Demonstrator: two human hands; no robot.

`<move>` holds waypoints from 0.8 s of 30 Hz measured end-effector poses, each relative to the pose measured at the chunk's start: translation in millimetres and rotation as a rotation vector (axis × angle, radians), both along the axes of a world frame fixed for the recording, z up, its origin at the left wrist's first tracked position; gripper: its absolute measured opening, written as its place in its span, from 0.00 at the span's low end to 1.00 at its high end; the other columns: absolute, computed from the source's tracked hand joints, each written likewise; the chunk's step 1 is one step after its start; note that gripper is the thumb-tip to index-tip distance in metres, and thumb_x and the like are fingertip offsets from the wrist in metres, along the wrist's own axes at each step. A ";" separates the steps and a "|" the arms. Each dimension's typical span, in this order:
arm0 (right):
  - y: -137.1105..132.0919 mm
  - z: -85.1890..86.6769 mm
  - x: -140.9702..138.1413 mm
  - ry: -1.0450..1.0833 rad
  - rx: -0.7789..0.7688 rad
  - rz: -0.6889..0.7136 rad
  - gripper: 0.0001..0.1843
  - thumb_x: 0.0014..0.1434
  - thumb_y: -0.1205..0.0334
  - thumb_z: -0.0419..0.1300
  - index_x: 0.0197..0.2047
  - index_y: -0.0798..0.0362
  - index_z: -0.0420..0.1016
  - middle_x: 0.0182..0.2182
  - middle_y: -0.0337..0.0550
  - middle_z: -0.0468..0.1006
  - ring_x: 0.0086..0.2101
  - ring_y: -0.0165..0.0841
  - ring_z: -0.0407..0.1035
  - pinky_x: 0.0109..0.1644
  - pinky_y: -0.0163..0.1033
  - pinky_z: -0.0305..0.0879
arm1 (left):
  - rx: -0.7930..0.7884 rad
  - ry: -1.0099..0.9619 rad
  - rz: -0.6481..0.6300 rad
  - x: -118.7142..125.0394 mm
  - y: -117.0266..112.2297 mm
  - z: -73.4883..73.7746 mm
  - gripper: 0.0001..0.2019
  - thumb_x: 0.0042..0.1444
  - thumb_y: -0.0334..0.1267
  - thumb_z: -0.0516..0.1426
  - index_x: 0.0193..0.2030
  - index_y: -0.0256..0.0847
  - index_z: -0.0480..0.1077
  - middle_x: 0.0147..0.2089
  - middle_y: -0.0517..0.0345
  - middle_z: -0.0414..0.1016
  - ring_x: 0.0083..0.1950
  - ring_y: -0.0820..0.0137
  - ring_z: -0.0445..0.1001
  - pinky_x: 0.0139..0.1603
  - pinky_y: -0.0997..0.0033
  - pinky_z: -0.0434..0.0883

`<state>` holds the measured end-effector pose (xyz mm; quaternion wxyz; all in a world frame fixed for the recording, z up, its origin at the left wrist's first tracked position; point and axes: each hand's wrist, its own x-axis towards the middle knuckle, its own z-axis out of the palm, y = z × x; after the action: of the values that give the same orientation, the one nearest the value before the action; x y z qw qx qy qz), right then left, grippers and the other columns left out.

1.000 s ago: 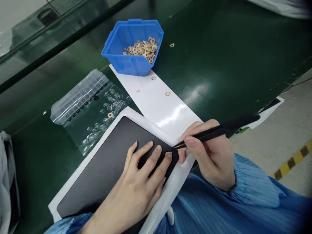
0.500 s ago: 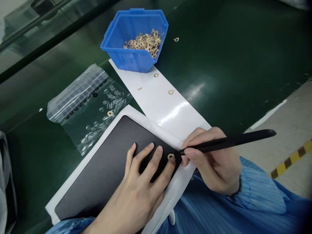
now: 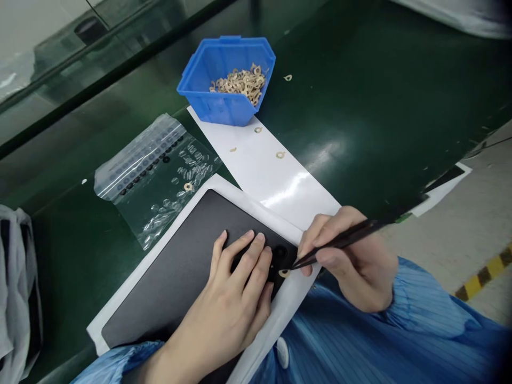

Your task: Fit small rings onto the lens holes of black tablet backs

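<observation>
**A:** What do we find at the grip?

**B:** We see the right hand (image 3: 352, 261) closed firmly on a pair of black tweezers (image 3: 348, 238), held between thumb and fingers, with the fine tips close together.

**A:** And where do those tips land?

**B:** At a tan ring (image 3: 284, 273) lying at the near edge of the black pad (image 3: 180, 272). The tips reach its right side, though we can't tell whether they're clamping it.

**A:** What about the other hand?

**B:** We have the left hand (image 3: 232, 288) open, its fingers spread and pressing on the black pad, holding nothing. The tan ring lies just beyond them, and a round dark spot (image 3: 280, 252) shows on the black pad just above the ring.

**A:** What surrounds the black pad?

**B:** We can make out a white border (image 3: 142, 265) around it. Past its far edge runs a white paper strip (image 3: 256, 176) with three small rings (image 3: 280, 154) on it. At the strip's far end stands a blue plastic bin (image 3: 224, 109), heaped with tan rings (image 3: 240, 85).

**A:** Anything to the left?

**B:** Beyond the black pad's left edge, we spot a clear zip bag (image 3: 160, 181) holding small black rings and clear pieces. All of this rests on a green counter (image 3: 360, 106), and blue striped sleeves (image 3: 420, 304) come in on the near side of the black pad.
</observation>
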<state>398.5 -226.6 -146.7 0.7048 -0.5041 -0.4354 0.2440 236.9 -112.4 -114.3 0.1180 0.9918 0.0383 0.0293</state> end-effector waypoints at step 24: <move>195.4 103.0 121.7 -0.886 -0.232 -0.008 0.09 0.65 0.61 0.45 0.32 0.52 0.59 0.32 0.45 0.77 0.30 0.33 0.70 0.37 0.40 0.65 | -0.039 -0.082 0.066 1.5 7.5 -0.6 0.15 0.61 0.37 0.49 0.53 0.36 0.63 0.56 0.50 0.66 0.60 0.59 0.59 0.65 0.52 0.57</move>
<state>520.2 -31.2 -43.7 0.3905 -0.6369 -0.6629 0.0493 238.4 -104.8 -114.8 0.1378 0.9855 0.0666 0.0732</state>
